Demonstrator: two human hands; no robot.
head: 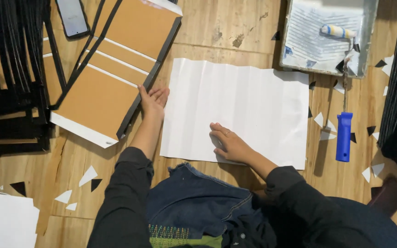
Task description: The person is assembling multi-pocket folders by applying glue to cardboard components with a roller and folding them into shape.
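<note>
The right hand [229, 144] lies flat, fingers spread and gripping nothing, on the near edge of a creased white sheet [249, 101] spread on the wooden floor [217, 27]. The left hand [153, 100], fingers loose and extended, presses against the black edge of a brown board [102, 98] (white-bordered). Beyond the right fingers sits a paint tray [368, 41] with a blue-handled roller [344, 135].

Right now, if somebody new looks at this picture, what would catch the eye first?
Probably the large creased white sheet spread mid-floor, with the right hand flat on its lower edge. To its left, the left hand touches the black-edged brown board. At upper right, a blue-handled paint roller leans into a paint tray.
</note>
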